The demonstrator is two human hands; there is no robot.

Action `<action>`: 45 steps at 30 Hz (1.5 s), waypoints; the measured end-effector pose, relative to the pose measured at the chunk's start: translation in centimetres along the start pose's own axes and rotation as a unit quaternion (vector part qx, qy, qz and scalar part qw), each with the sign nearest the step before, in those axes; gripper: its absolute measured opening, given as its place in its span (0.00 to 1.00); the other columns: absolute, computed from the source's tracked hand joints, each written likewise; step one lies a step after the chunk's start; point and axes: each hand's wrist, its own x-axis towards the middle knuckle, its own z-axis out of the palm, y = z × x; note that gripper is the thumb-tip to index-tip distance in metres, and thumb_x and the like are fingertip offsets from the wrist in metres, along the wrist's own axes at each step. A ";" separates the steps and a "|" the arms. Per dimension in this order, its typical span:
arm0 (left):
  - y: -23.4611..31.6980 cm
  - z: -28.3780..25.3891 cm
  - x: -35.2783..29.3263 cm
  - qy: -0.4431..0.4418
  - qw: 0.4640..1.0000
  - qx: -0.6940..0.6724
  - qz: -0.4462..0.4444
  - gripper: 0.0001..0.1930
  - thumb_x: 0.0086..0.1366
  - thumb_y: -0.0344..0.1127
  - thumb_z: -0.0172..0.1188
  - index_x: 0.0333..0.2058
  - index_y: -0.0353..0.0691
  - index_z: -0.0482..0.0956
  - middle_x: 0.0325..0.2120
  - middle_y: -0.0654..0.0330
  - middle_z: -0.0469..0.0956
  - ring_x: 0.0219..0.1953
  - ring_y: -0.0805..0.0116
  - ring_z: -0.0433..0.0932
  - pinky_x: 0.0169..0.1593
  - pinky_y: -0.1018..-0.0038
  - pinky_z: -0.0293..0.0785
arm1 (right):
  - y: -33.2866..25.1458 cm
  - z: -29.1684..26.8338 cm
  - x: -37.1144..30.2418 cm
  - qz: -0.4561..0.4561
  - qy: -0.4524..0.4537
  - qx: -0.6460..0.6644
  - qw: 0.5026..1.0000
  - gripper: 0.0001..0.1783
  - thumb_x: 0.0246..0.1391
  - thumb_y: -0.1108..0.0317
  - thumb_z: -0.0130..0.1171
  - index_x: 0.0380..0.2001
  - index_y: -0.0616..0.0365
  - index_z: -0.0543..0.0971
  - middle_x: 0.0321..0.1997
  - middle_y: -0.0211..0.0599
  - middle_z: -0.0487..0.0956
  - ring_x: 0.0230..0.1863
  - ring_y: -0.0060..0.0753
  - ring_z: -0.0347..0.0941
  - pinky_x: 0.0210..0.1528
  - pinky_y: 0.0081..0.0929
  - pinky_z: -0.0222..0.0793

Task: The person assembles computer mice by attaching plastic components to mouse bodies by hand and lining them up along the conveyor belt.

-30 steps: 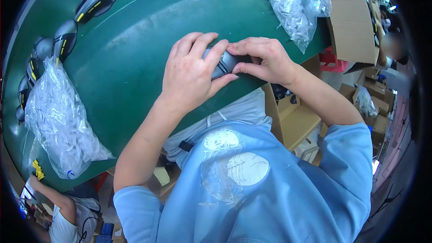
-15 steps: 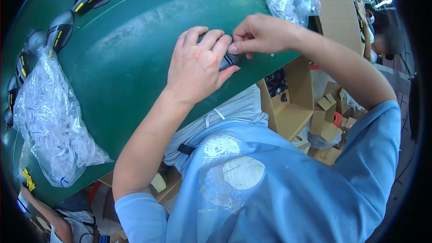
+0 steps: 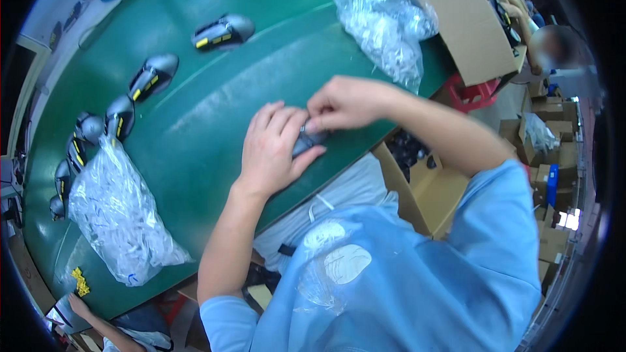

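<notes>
My left hand (image 3: 270, 146) lies curved over a small grey, streamlined, mouse-shaped casing (image 3: 309, 143) on the green table and grips it, its thumb along the near side. Fingers cover much of the casing. My right hand (image 3: 342, 104) is closed in a pinch at the casing's upper side, thumb and fingertips touching it; whatever is between them is too small to make out. Similar grey-and-black casings with yellow strips stand in a curved row to the left, one of them a casing (image 3: 154, 76) beyond my left hand.
A clear bag of translucent pieces (image 3: 124, 215) lies on the green table (image 3: 189, 137) at left, near a yellow cluster (image 3: 79, 281) and another person's hand (image 3: 79, 306). Another plastic bag (image 3: 385, 23) and a cardboard box (image 3: 460, 19) are at far right. An open carton (image 3: 433, 192) sits below the edge.
The view has shifted, bringing more casings at the far side into sight. My left hand still holds the casing; my right fingers stay pinched against it, with the right hand slightly blurred.
</notes>
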 end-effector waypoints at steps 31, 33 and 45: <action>-8.1 0.7 28.1 0.092 0.993 0.042 -0.062 0.33 0.62 0.47 0.75 0.62 0.35 0.79 0.57 0.43 0.81 0.60 0.43 0.80 0.64 0.54 0.76 | 5.8 2.0 -12.3 0.055 0.343 -0.089 0.934 0.12 0.60 0.63 0.74 0.46 0.51 0.89 0.31 0.33 0.84 0.31 0.39 0.81 0.34 0.36 0.78; -7.3 -2.9 21.3 0.055 0.994 0.098 -0.003 0.33 0.65 0.46 0.75 0.64 0.34 0.79 0.57 0.44 0.83 0.61 0.45 0.81 0.62 0.57 0.78 | 5.1 1.9 -12.0 0.048 0.342 -0.083 0.935 0.12 0.60 0.62 0.73 0.46 0.51 0.89 0.32 0.33 0.85 0.31 0.39 0.83 0.34 0.37 0.78; 1.4 -2.3 -0.4 -0.052 0.991 0.095 -0.077 0.38 0.54 0.39 0.81 0.64 0.37 0.79 0.58 0.51 0.80 0.60 0.45 0.75 0.69 0.49 0.66 | 2.8 3.4 -9.4 -0.025 0.342 -0.028 0.939 0.04 0.60 0.73 0.69 0.38 0.57 0.85 0.31 0.37 0.86 0.27 0.37 0.80 0.29 0.33 0.73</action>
